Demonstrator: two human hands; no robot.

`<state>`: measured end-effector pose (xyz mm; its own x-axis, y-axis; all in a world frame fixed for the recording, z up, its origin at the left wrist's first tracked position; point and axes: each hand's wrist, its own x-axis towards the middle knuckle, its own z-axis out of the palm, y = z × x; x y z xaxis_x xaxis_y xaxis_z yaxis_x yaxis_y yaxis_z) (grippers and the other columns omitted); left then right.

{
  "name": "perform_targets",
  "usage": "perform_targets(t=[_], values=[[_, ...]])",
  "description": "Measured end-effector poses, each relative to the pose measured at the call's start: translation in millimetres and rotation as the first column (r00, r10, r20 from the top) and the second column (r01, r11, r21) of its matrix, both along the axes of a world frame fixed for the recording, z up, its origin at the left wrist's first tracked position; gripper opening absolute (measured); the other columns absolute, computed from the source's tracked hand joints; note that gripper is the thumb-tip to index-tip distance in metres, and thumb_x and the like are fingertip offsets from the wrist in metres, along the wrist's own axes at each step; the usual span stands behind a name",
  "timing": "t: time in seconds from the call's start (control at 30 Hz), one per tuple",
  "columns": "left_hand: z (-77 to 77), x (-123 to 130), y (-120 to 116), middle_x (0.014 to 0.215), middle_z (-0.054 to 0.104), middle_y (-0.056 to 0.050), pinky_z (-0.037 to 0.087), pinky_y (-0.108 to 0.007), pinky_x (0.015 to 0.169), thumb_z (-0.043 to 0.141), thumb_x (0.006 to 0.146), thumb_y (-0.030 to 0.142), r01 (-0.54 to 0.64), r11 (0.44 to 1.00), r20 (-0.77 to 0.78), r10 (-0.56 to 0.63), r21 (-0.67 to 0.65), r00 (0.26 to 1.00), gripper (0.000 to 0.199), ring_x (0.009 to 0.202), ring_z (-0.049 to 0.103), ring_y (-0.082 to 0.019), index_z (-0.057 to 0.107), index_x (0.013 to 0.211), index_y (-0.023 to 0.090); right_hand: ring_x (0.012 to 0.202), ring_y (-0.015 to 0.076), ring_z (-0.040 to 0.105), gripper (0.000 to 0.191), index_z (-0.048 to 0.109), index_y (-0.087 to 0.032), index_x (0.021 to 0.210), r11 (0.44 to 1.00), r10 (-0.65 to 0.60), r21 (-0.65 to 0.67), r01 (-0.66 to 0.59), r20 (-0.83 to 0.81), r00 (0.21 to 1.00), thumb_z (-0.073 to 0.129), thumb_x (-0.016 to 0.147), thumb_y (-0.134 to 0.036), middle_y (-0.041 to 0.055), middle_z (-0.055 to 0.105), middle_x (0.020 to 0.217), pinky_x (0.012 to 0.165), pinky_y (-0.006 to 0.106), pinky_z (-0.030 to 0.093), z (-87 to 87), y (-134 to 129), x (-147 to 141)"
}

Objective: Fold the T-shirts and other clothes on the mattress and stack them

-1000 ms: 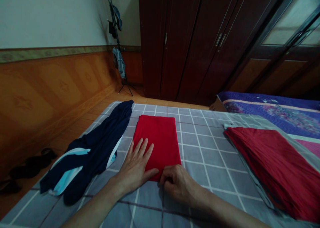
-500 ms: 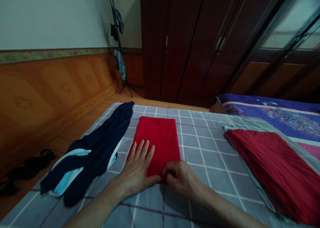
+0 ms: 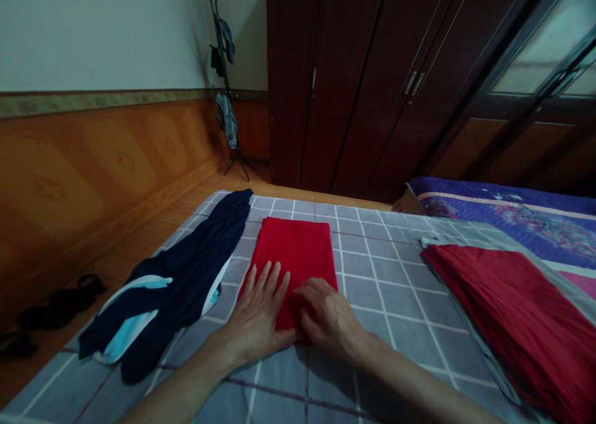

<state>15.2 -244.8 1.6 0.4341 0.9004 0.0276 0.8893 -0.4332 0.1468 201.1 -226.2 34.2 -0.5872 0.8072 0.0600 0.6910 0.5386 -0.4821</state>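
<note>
A folded red cloth (image 3: 298, 241), a neat rectangle, lies on a grey checked bedsheet (image 3: 372, 293) in front of me. My left hand (image 3: 261, 306) rests flat on its near left part, fingers stretched and spread, thumb along the near edge. Over the near right part is my right hand (image 3: 330, 315); its fingers are bent and the thumb stands apart from them, with red cloth showing in the gap. I see nothing gripped there, though the fingertips are partly hidden.
Left of the cloth lies a dark navy garment (image 3: 186, 287) with light blue trim. On the right is a stack of folded red and grey clothes (image 3: 512, 300). Beyond stand a dark wardrobe (image 3: 344, 89), a coat stand (image 3: 226, 82) and a purple bedspread (image 3: 503, 207). Black items (image 3: 60, 306) lie on the floor.
My right hand has moved from the near right edge up and inward over the cloth, its fingers loosening from a closed curl. The left hand stays put. The view has shifted slightly.
</note>
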Motion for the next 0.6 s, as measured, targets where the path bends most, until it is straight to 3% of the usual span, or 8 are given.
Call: perform_targets(t=[0.1, 0.2, 0.27, 0.37, 0.43, 0.6], values=[[0.7, 1, 1, 0.153, 0.008, -0.018, 0.008, -0.056, 0.113, 0.044, 0.080, 0.068, -0.010, 1.000, -0.005, 0.010, -0.001, 1.000, 0.091, 0.141, 0.004, -0.034, 0.020, 0.147, 0.012, 0.131, 0.0263, 0.035, 0.054, 0.044, -0.010, 0.136, 0.990, 0.067, 0.117, -0.078, 0.095, 0.993, 0.046, 0.084, -0.023, 0.0154, 0.042, 0.142, 0.106, 0.044, 0.032, -18.6, -6, 6], [5.9, 2, 1, 0.153, 0.003, -0.017, 0.007, -0.056, 0.112, 0.045, 0.077, 0.070, -0.019, 0.998, -0.016, 0.018, -0.061, 1.000, 0.095, 0.141, 0.001, -0.035, 0.017, 0.148, 0.013, 0.139, 0.0272, 0.018, 0.059, 0.034, -0.012, 0.143, 0.981, 0.062, 0.169, -0.095, 0.191, 0.980, 0.046, 0.088, -0.032, 0.0125, 0.028, 0.150, 0.111, 0.050, 0.023, -32.2, -8, 33], [8.8, 2, 1, 0.153, 0.001, -0.017, 0.007, -0.057, 0.112, 0.046, 0.077, 0.070, -0.014, 0.996, -0.016, 0.012, -0.090, 1.000, 0.096, 0.140, 0.000, -0.035, 0.015, 0.148, 0.014, 0.140, 0.0265, 0.018, 0.061, 0.031, -0.015, 0.144, 0.976, 0.037, 0.201, -0.081, 0.211, 0.977, 0.046, 0.089, -0.035, 0.0108, 0.027, 0.150, 0.112, 0.051, 0.021, -33.2, -8, 50], [8.7, 2, 1, 0.153, -0.001, -0.017, 0.007, -0.058, 0.112, 0.048, 0.076, 0.069, -0.010, 0.996, -0.006, 0.009, -0.089, 1.000, 0.097, 0.140, -0.002, -0.035, 0.013, 0.148, 0.014, 0.136, 0.0276, 0.029, 0.057, 0.042, -0.014, 0.138, 0.976, -0.029, 0.216, -0.018, 0.210, 0.977, 0.050, 0.085, -0.030, 0.0129, 0.037, 0.145, 0.111, 0.051, 0.025, -25.7, -7, 54], [6.6, 2, 1, 0.153, -0.001, -0.017, 0.007, -0.057, 0.112, 0.047, 0.076, 0.069, -0.017, 0.997, -0.001, 0.017, -0.078, 1.000, 0.097, 0.140, -0.003, -0.035, 0.014, 0.148, 0.014, 0.134, 0.0277, 0.032, 0.054, 0.046, -0.013, 0.135, 0.975, -0.046, 0.222, 0.003, 0.191, 0.981, 0.050, 0.082, -0.022, 0.0143, 0.039, 0.144, 0.110, 0.049, 0.028, -20.9, -5, 43], [2.1, 0, 2, 0.153, 0.004, -0.017, 0.008, -0.057, 0.112, 0.047, 0.076, 0.070, -0.010, 0.998, -0.004, 0.009, -0.059, 1.000, 0.095, 0.141, 0.000, -0.034, 0.019, 0.147, 0.012, 0.138, 0.0309, 0.020, 0.058, 0.040, -0.007, 0.138, 0.972, -0.050, 0.233, 0.008, 0.174, 0.984, 0.046, 0.082, -0.017, 0.0174, 0.028, 0.148, 0.110, 0.052, 0.025, -26.6, -2, 9]])
